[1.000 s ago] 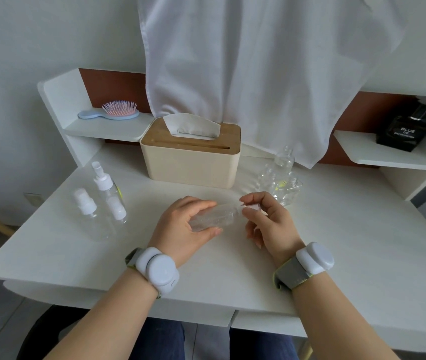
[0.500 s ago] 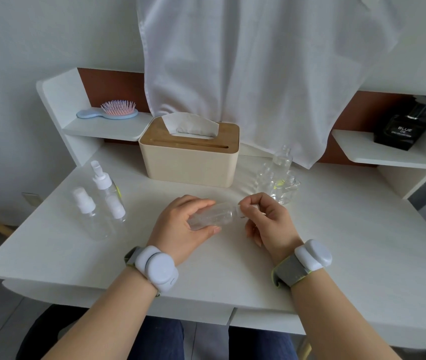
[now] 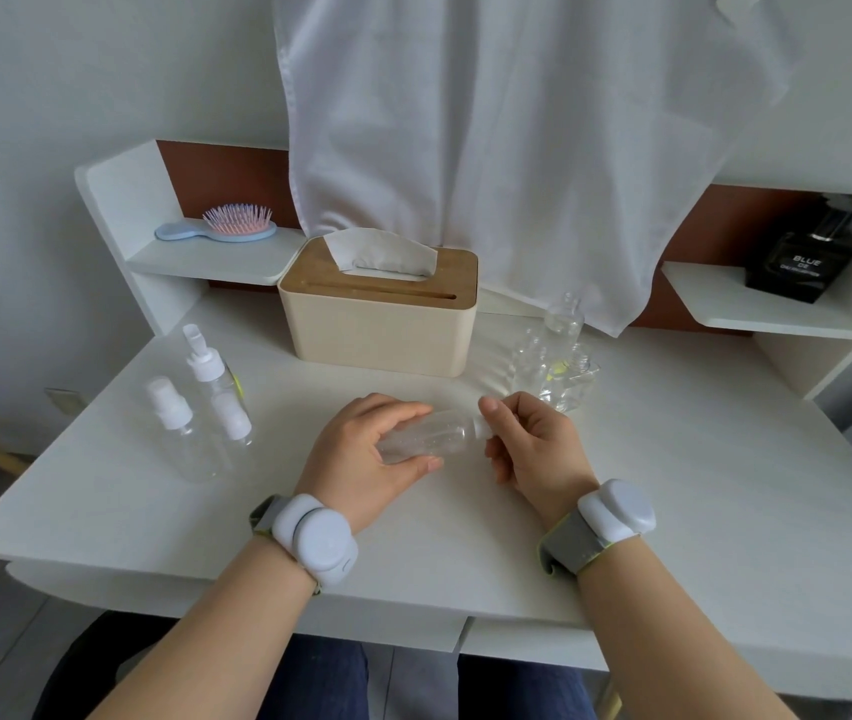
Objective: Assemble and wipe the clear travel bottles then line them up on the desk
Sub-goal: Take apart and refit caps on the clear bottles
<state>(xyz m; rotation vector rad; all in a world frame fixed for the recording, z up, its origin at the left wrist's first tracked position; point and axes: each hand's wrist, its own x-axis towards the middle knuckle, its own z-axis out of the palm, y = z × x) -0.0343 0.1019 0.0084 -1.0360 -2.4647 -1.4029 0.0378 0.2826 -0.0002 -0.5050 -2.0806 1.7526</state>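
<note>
Head view shows us partway through. Our left hand (image 3: 361,454) grips the body of a clear bottle (image 3: 426,443) lying on its side just above the worktop (image 3: 699,485), while the fingers (image 3: 499,413) of our right hand (image 3: 538,449) pinch the white cap (image 3: 482,427) at its neck; we judge the cap is being screwed on. Three capped spray bottles (image 3: 200,407) stand grouped at the left, which looks like finished work. Near the tissue box (image 3: 380,324), on its right, a cluster of uncapped bottles (image 3: 554,361) waits, so several assemblies, their wiping and the final lining-up remain, as far as we can tell.

For room, bare worktop spreads to the right of our hands and in front of them toward the near edge. Hanging white cloth (image 3: 517,148) drops close over the uncapped cluster, and side shelves flank the back corners, so reaching there wants care.
</note>
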